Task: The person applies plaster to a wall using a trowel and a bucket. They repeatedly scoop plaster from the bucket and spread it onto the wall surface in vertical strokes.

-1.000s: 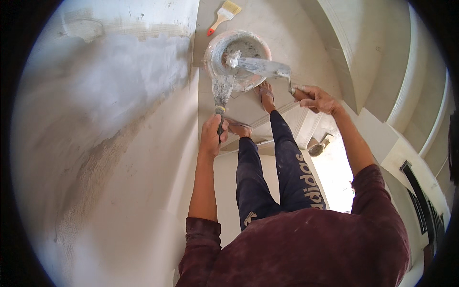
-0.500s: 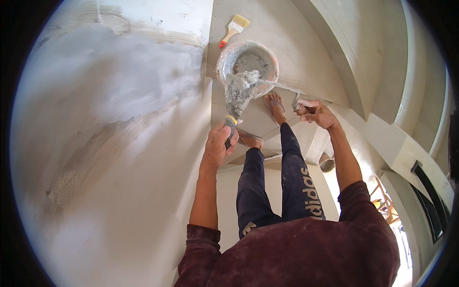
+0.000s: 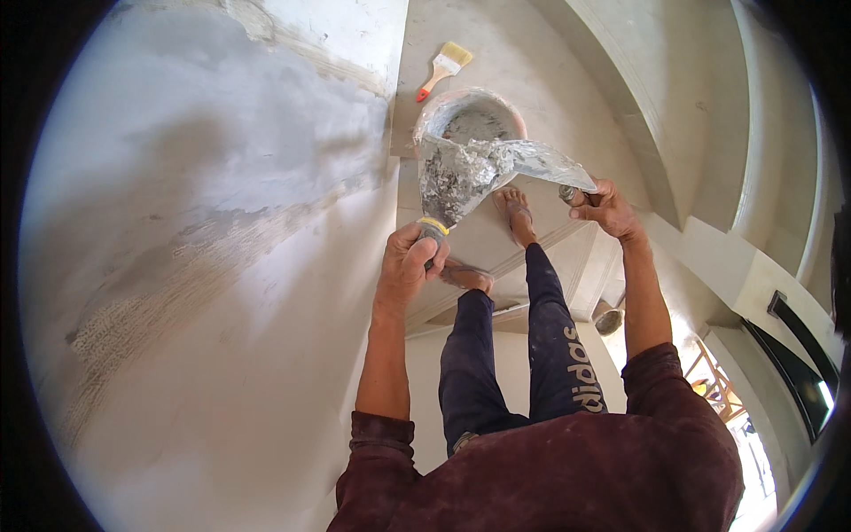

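My left hand [image 3: 411,262] is closed round the dark, yellow-ringed handle of a putty knife [image 3: 440,188]. Its broad blade carries a heap of wet grey plaster [image 3: 480,167]. My right hand [image 3: 610,211] grips the handle of a trowel [image 3: 551,163]; the trowel's smeared blade reaches left, its tip at the heap of plaster. Both blades are over the near side of a round bucket [image 3: 516,113], whose inside is coated with grey mix. They hide part of its near rim.
A paintbrush [image 3: 445,67] with a white band and red handle tip lies beyond the bucket. To the left rises a partly plastered wall [image 3: 222,186]. Curved steps [image 3: 709,133] stand at the right, and a small round container [image 3: 608,317] sits beyond my right leg.
The trowel has turned so that its blade's face shows instead of its edge. My right hand has shifted slightly right. The plaster heap now lies between both blades.
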`<state>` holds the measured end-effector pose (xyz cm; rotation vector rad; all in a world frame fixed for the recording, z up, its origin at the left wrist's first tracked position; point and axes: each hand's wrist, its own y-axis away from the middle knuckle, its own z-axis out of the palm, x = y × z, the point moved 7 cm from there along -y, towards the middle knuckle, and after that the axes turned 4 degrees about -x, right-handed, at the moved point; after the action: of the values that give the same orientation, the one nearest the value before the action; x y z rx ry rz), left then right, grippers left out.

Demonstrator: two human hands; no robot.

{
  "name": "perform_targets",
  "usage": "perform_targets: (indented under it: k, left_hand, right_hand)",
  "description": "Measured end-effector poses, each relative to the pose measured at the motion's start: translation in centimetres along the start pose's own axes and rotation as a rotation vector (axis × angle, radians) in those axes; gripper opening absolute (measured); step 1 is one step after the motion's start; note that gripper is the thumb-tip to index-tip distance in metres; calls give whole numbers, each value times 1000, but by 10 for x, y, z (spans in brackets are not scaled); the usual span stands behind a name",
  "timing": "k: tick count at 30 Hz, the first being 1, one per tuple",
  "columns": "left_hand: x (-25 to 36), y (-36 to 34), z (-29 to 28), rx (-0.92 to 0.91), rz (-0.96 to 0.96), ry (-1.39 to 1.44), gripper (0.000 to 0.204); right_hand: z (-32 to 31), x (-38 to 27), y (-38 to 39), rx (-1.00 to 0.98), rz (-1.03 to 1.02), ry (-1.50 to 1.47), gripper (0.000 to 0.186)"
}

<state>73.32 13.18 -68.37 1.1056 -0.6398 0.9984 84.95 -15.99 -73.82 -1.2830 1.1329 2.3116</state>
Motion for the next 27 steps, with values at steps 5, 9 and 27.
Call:
perform_targets:
  k: [5, 9, 27]
  left_hand:
    - [6, -8, 1, 3, 48, 225, 17]
    - [9, -11, 0, -50, 129, 179, 45]
    - [110, 200, 81, 394, 777, 701, 41]
  right_hand:
    - [-12, 24, 3, 49, 64, 161, 57]
    - [-3, 59, -29, 98, 134, 415, 39]
    - [64, 119, -216, -184, 488, 482, 52]
